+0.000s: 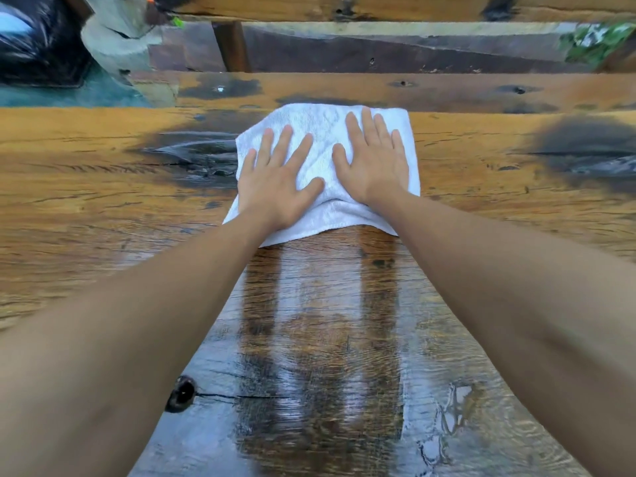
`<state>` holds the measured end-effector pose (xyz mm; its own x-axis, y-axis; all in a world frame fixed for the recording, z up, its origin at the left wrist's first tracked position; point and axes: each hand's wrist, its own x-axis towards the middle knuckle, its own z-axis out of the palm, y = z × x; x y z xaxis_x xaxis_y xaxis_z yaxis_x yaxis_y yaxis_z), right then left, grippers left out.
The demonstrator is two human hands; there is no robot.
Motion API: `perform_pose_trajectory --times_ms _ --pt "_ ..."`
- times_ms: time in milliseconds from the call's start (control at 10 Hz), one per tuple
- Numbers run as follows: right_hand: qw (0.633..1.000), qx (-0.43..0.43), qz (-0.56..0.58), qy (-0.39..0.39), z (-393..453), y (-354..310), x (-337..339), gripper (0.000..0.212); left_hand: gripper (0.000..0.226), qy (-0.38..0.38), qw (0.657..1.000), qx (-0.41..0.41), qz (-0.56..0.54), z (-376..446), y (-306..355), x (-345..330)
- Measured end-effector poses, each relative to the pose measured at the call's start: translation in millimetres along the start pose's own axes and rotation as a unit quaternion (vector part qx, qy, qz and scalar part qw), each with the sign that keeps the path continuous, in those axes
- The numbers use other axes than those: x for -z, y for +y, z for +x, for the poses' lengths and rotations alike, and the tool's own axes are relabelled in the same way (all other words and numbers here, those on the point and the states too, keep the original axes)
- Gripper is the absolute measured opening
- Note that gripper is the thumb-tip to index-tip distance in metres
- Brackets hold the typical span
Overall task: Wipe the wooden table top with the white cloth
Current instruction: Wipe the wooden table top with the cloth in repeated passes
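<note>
We have both hands flat on the white cloth [320,156], which lies spread on the wooden surface [86,187] near its far edge. Left hand [278,180] has fingers splayed, palm down, on the cloth's left half; right hand [375,163] does the same on the right half. Neither grips anything, they just press. Between our forearms the wood looks dark and wet in a band; the wood to either side is lighter and looks dry. Our read: mid-stroke, far end of a pass. To do it well, keep the palms flat with even pressure so the cloth doesn't bunch, overlap the next pass with the wet band, then cover the lighter side areas. The cloth's near edge curls slightly, so watch that it doesn't fold under.
</note>
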<state>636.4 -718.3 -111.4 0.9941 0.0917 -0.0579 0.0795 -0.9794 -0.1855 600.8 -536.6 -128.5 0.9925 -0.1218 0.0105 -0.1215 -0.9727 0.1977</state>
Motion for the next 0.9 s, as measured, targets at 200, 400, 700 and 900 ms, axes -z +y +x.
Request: perform_pose_trajectory --times_ms 200,400,700,900 --pt "1.000 -0.014 -0.004 0.009 -9.2 -0.5 -8.7 0.066 0.072 -0.007 1.000 0.007 0.008 -6.6 2.0 2.2" --pt "0.999 -0.031 0.003 0.015 -41.6 -4.1 -12.6 0.066 0.070 -0.006 1.000 0.009 0.005 -36.6 6.7 1.7" --pt "0.999 -0.041 0.003 0.006 -131.7 -8.8 -20.3 0.066 0.071 -0.015 1.000 0.019 0.006 -122.2 21.7 -1.6" --pt "0.999 -0.045 0.004 -0.007 -210.4 -10.8 -24.8 0.066 0.070 -0.023 1.000 0.020 0.001 -208.2 37.8 -5.4"
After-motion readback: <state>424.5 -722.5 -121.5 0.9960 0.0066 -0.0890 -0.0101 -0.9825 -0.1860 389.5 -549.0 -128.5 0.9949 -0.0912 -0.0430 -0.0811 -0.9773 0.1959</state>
